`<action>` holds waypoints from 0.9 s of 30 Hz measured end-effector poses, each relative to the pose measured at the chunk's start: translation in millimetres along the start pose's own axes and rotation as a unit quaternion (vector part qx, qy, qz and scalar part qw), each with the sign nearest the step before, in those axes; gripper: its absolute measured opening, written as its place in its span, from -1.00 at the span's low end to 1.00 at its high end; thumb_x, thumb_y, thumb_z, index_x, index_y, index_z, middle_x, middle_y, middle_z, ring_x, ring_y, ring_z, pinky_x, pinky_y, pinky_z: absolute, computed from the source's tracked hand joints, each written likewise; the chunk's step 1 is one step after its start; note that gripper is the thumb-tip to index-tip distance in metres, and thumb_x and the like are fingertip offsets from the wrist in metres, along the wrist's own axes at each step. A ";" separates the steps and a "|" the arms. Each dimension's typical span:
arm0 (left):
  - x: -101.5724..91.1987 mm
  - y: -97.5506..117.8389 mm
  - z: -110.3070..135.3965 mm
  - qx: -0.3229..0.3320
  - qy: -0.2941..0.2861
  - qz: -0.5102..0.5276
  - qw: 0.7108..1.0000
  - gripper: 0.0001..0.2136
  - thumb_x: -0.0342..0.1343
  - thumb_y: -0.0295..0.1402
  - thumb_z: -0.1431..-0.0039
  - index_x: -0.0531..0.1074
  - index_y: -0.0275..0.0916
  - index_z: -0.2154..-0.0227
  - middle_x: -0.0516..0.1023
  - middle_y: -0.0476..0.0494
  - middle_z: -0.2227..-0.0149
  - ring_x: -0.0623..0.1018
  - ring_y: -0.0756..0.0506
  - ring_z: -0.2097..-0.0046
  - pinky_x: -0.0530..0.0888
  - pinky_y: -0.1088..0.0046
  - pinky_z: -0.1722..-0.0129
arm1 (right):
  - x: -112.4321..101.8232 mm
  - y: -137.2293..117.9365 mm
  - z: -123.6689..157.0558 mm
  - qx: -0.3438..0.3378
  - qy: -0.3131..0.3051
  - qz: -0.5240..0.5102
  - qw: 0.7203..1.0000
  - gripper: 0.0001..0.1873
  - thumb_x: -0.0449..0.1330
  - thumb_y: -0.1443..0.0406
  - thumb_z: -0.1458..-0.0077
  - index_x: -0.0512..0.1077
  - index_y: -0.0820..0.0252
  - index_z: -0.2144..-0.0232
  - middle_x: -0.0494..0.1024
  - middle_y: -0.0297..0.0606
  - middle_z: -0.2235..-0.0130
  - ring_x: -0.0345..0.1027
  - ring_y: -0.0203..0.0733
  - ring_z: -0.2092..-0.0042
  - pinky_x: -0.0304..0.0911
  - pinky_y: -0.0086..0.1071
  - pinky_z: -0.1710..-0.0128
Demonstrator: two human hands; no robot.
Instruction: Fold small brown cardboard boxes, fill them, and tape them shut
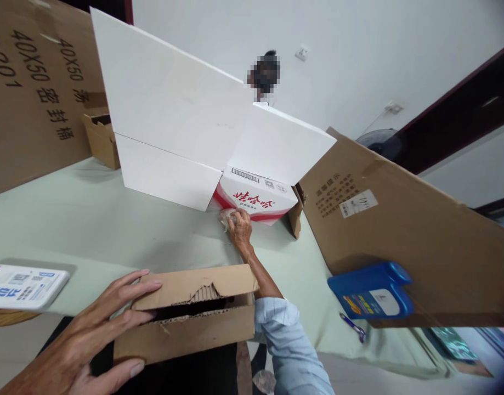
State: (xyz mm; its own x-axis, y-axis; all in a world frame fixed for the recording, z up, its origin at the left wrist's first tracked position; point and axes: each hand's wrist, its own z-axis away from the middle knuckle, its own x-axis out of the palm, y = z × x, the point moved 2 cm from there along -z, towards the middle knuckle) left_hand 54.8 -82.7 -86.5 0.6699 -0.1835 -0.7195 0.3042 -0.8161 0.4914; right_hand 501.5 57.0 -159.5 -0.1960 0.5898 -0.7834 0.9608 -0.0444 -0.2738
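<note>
Left hand (87, 334): fingers (130, 317) were spread, thumb (126, 370) apart below. Right forearm (266, 277): was stretched forward; right hand (241, 227) had curled fingers.

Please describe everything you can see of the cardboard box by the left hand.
The cardboard box is brown, long and low, apparently corrugated. A dark gap runs lengthwise between its two visible panels; their edges are ragged, and a torn patch on the farther panel exposes ridges. It sits slightly aslant at the near edge of the table. The left hand grips its left end. Its contents cannot be made out.
</note>
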 end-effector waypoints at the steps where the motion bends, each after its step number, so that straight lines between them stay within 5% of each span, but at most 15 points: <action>1: 0.1 -0.1 0.6 0.001 0.001 -0.001 1.000 -0.61 0.25 -0.33 -0.35 0.52 0.02 -0.20 0.37 -0.08 -0.51 0.34 -0.30 -0.53 0.44 0.10 -0.47 | -0.5 1.9 0.9 -0.004 -0.005 -0.006 1.000 -0.81 0.21 0.31 -0.37 0.60 0.17 0.06 0.59 0.01 -0.11 0.42 0.05 -0.17 0.31 -0.15 -0.26; 10: -1.3 2.5 -2.1 0.010 0.012 0.004 1.000 -0.60 0.25 -0.33 -0.35 0.52 0.00 -0.22 0.37 -0.11 -0.51 0.37 -0.30 -0.51 0.49 0.13 -0.43 | -9.3 18.0 11.5 -0.012 -0.032 -0.007 0.999 -0.58 0.18 0.24 -0.39 0.51 0.24 -0.22 0.45 0.13 -0.38 0.37 0.11 -0.36 0.31 -0.05 -0.36; 15: -0.6 3.5 -2.6 0.011 0.011 0.002 1.000 -0.61 0.24 -0.34 -0.36 0.50 -0.01 -0.21 0.36 -0.10 -0.51 0.36 -0.28 -0.52 0.44 0.12 -0.47 | -4.8 14.8 19.1 -0.009 -0.039 0.007 0.999 -0.43 0.34 0.14 -0.32 0.45 0.26 -0.28 0.39 0.23 -0.41 0.29 0.26 -0.41 0.27 0.12 -0.37; 22: -0.9 4.6 -3.3 0.011 0.009 0.004 1.000 -0.60 0.23 -0.35 -0.36 0.48 -0.03 -0.23 0.34 -0.11 -0.52 0.33 -0.27 -0.53 0.36 0.12 -0.52 | 0.6 11.1 20.4 -0.006 -0.044 0.000 0.999 -0.49 0.32 0.23 -0.35 0.42 0.20 -0.28 0.44 0.15 -0.37 0.33 0.18 -0.35 0.30 0.02 -0.36; 27: -1.4 5.8 -3.4 0.013 0.007 0.000 1.000 -0.61 0.25 -0.35 -0.37 0.47 -0.05 -0.22 0.34 -0.12 -0.52 0.30 -0.22 -0.55 0.35 0.22 -0.52 | -8.9 26.1 15.4 -0.034 -0.078 -0.017 0.996 -0.26 0.48 0.14 -0.21 0.40 0.22 -0.34 0.41 0.18 -0.40 0.31 0.20 -0.41 0.30 0.01 -0.39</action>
State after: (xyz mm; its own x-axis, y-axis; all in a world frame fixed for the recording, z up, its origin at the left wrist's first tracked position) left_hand 58.0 -85.3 -80.9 0.6790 -0.1762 -0.7127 0.2866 -0.8301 0.4783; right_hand 525.3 38.2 -168.2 -0.2521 0.4577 -0.8526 0.9629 0.0309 -0.2681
